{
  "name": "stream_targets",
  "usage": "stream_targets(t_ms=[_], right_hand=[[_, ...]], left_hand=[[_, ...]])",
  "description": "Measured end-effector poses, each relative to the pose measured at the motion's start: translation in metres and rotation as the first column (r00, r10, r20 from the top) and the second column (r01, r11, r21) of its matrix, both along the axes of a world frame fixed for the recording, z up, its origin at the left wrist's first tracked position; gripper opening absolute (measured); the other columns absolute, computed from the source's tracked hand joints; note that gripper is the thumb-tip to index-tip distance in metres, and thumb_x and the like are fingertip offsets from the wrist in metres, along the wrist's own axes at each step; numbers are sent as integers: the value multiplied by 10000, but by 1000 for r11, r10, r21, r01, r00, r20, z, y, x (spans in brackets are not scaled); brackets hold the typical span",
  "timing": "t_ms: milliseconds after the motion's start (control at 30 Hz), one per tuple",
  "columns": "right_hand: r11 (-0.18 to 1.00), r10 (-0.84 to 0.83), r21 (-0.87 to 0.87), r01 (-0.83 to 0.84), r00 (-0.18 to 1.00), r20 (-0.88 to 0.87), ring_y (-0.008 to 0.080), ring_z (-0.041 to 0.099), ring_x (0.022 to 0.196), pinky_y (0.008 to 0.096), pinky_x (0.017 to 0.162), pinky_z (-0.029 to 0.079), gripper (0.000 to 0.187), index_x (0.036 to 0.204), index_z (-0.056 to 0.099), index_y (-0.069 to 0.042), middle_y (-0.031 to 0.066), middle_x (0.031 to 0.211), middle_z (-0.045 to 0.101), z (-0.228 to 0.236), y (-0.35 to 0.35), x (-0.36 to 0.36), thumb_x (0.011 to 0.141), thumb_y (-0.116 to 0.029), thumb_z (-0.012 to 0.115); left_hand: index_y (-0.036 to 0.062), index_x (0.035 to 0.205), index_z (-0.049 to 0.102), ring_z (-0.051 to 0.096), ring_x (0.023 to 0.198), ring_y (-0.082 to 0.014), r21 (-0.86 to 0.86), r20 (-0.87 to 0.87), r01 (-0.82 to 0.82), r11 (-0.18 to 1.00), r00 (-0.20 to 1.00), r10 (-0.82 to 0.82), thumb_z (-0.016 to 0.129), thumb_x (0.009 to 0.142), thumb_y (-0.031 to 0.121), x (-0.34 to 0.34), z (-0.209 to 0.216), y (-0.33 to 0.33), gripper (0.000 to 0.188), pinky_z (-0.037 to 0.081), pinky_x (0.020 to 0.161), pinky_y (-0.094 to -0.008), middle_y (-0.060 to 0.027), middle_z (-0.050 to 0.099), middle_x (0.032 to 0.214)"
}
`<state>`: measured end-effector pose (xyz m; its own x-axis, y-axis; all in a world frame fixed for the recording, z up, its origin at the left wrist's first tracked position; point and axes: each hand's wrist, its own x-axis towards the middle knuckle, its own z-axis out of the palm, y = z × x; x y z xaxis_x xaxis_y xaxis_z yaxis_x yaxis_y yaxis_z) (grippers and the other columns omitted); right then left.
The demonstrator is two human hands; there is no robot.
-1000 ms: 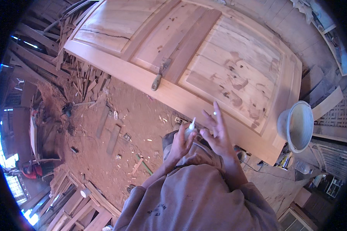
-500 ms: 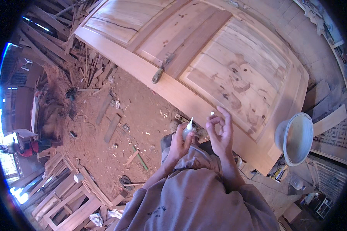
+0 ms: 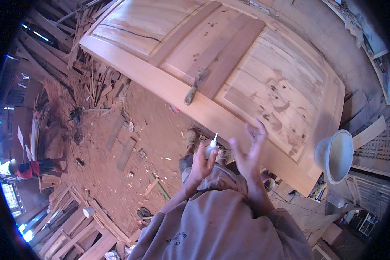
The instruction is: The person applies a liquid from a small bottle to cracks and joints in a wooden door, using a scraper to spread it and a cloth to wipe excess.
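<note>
My left hand (image 3: 201, 162) is closed around a small squeeze bottle (image 3: 211, 149) with a narrow white pointed nozzle, which points up. To its right my right hand (image 3: 249, 152) is raised, its thumb and fingers apart; no object shows between them. Beyond both hands lies a large panelled wooden door (image 3: 234, 113), with brown patches and dark spots on its nearest panel. A putty knife (image 3: 195, 88) rests near the door's front edge, apart from my hands.
A pale basin (image 3: 339, 156) stands at the door's right corner. Scrap timber (image 3: 106, 82) is heaped at the far left, and wooden frames (image 3: 80, 236) lie at the lower left. A person in red (image 3: 27, 170) is at the left edge. Offcuts litter the dirt floor.
A small white piece by my right fingertips is out of sight now, and those fingers have spread. The view has shifted slightly. A person has come into view at the left.
</note>
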<state>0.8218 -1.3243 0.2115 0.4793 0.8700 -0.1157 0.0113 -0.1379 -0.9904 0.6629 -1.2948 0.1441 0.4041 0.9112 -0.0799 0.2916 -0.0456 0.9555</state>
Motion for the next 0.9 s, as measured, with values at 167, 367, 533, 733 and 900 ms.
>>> stream_targets(t_ms=[167,367,533,733,900], right_hand=[[989,113,81,-124,986,124,262,390,1292,391,1076,337,862,1501,134,-6,226,1345,387,9,45,-48,845,-61,691],[995,-100,-10,100,991,-93,339,388,1343,425,1081,365,906,1511,111,25,254,1473,311,-10,81,-77,846,-117,711],[994,-108,89,67,792,601,346,451,1295,430,1059,395,863,1506,164,17,268,1444,351,-5,122,-114,852,-131,708],[1000,1,9,-4,949,315,300,414,1317,411,1077,364,869,1499,189,3,264,1403,365,-3,146,-140,837,-150,730],[990,-119,-84,114,991,-62,311,373,1358,441,1110,323,947,1519,105,7,265,1448,316,-9,156,-144,827,-138,735]], left_hand=[[-1,1231,474,689,803,-325,17,0,74,997,997,-74,605,961,214,-40,1,45,370,524,698,-403,-201,664,869],[6,1238,470,691,814,-329,-35,51,157,987,987,-155,606,963,228,-73,-6,101,378,524,704,-407,-209,667,898],[11,1250,461,688,845,-307,-24,36,175,984,984,-174,607,963,231,-105,-15,135,390,520,712,-396,-206,658,912],[12,1263,450,654,805,-288,13,127,166,986,978,-167,604,963,228,-121,-29,160,401,511,709,-373,-182,634,898],[14,1264,444,642,777,-275,-87,108,210,974,974,-200,595,966,215,-134,-28,177,390,507,699,-375,-179,626,890]])
